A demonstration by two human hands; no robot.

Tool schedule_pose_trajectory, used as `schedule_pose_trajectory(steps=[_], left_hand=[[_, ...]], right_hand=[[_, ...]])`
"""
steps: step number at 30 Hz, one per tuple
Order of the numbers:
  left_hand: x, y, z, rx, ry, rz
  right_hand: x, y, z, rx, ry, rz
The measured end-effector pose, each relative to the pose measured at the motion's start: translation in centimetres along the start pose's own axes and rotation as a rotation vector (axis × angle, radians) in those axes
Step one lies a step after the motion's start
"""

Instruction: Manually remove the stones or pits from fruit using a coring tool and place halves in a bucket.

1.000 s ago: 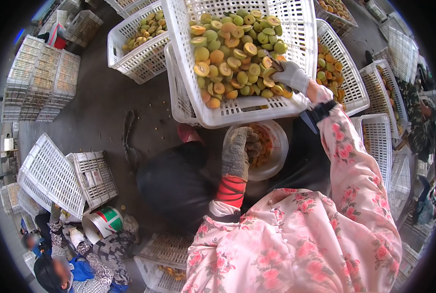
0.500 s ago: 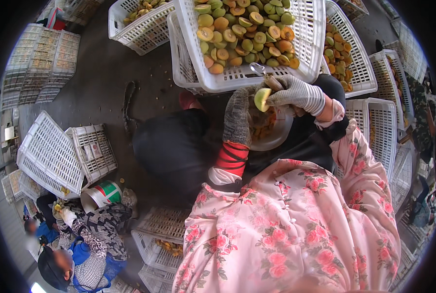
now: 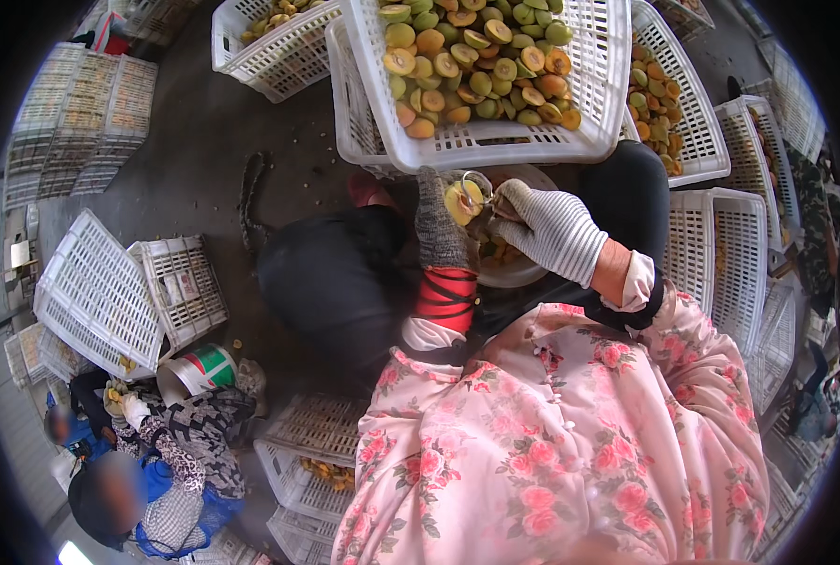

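My left hand [image 3: 441, 226], in a dark grey knit glove with a red cuff, is closed around a fruit half [image 3: 459, 203] with its yellow cut face showing. My right hand [image 3: 553, 226], in a white-and-grey striped glove, grips a small tool with a curved metal loop [image 3: 477, 186]. The loop lies at the fruit's cut face; the tool's handle is mostly hidden by the fingers. Below both hands, between my knees, stands a pale bowl [image 3: 523, 276] with orange fruit pieces in it, partly covered by the right hand.
Just beyond my hands, a white crate [image 3: 495, 153] holds many green and orange fruit halves [image 3: 481, 66]. More crates [image 3: 697, 160] flank it. At lower left a person [image 3: 161, 480] sits by a white, green and red bucket [image 3: 197, 371] and stacked crates [image 3: 95, 292].
The fruit half, previously between both hands near the right fingers, now sits in my left hand. My right hand has turned and lowered, bringing the metal loop from the crate edge to the fruit.
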State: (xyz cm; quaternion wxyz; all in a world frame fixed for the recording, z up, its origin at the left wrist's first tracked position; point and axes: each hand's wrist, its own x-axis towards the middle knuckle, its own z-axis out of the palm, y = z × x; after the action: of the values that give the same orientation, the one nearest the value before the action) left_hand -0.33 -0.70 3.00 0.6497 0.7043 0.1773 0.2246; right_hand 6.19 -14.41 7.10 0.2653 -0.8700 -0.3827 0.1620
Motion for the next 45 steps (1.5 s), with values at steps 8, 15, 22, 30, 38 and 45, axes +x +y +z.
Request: schedule_pose_trajectory(steps=[8, 15, 22, 30, 38, 45], left_hand=[[-0.2, -3.7, -0.6, -0.764, -0.134, -0.315], [0.7, -2.7, -0.4, -0.688, -0.132, -0.638], [1.0, -1.5, -0.4, -0.203, 0.115, -0.145], [1.0, 1.3, -0.1, -0.557, 0.066, -0.469], [1.1, -0.2, -0.8, -0.289, -0.24, -0.089], [1.0, 1.7, 0.2, -0.832, -0.129, -0.562]], right_hand=[[0.1, -0.7, -0.8, -0.199, -0.212, 0.003], [-0.6, 1.0, 1.8, 0.38, -0.315, -0.016], [-0.8, 0.1, 2.8, 0.172, -0.309, 0.132], [-1.2, 1.6, 3.3, 0.184, -0.298, -0.159], [-1.4, -0.6, -0.7, 1.235, -0.75, 0.473], [-2.9, 0.4, 4.9, 0.901, -0.288, 0.158]])
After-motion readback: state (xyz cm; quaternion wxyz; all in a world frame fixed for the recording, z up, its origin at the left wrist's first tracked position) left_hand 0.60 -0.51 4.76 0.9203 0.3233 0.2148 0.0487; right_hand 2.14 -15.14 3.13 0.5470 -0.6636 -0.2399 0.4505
